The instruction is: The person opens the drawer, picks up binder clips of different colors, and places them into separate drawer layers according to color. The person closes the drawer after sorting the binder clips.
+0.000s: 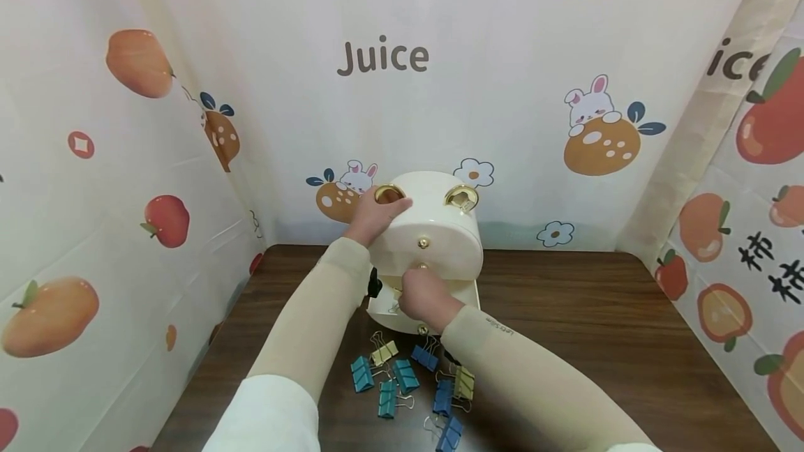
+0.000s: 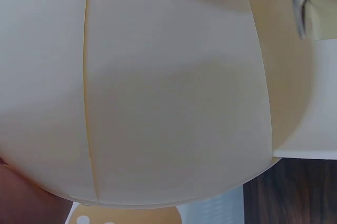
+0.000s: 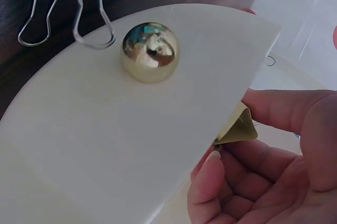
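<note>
A rounded white two-drawer box (image 1: pixel 440 229) stands on the table with its lower drawer (image 1: pixel 396 321) pulled out. My left hand (image 1: pixel 372 215) rests on its upper left, thumb and fingers spread about a gold ring (image 1: pixel 389 187). Over the open drawer, my right hand (image 1: pixel 427 295) pinches a yellow binder clip (image 3: pixel 239 126) between thumb and fingers. The drawer front partly hides this clip in the right wrist view. Part of the clip (image 2: pixel 322 10) and its silver handle show in the left wrist view, where the left fingers are mostly out of sight.
Several loose binder clips lie before the drawer: teal ones (image 1: pixel 386 398), blue ones (image 1: pixel 443 396) and yellow ones (image 1: pixel 464 382). A gold knob (image 3: pixel 150 52) sticks out from the drawer front. Behind the brown table (image 1: pixel 565 326) hangs a printed curtain (image 1: pixel 502 89).
</note>
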Tool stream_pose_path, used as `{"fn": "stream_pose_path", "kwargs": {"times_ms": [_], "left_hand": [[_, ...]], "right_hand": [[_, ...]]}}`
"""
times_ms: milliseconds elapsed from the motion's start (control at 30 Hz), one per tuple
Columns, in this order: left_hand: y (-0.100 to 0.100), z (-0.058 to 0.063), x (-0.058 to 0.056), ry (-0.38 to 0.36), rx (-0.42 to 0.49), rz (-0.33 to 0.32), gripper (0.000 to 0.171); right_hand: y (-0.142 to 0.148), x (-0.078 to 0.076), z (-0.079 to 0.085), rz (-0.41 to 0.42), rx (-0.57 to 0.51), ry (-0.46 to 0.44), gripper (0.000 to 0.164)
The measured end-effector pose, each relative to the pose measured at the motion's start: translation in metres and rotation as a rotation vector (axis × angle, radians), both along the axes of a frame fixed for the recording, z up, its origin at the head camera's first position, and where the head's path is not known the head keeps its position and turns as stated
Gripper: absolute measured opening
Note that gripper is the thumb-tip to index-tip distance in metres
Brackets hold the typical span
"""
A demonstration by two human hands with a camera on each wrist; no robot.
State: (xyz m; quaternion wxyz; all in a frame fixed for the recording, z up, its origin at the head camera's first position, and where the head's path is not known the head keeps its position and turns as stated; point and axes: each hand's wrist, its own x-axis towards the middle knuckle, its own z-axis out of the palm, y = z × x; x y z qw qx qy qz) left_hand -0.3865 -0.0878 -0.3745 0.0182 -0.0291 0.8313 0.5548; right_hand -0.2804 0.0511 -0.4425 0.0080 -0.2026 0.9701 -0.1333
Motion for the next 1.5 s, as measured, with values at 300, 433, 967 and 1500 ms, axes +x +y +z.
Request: {"fn": "stream_pose_path", "kwargs": {"times_ms": [300, 433, 967, 1500], "left_hand": [[-0.001, -0.002, -0.001, 0.023, -0.010, -0.006, 0.071], [-0.001, -0.001, -0.001, 0.012, -0.006, -0.002, 0.071], [0.000, 0.000, 0.002, 0.005, 0.001, 0.003, 0.070], [-0.001, -0.001, 0.002, 0.034, -0.002, -0.006, 0.069]], "right_hand": [[-0.010, 0.001, -0.001, -0.036, 0.068, -0.053, 0.029], [-0.011, 0.001, -0.001, -0.054, 0.082, -0.080, 0.029], [-0.012, -0.007, -0.012, -0.102, 0.129, -0.130, 0.023], [-0.012, -0.010, -0.014, -0.094, 0.101, -0.131, 0.018]]}}
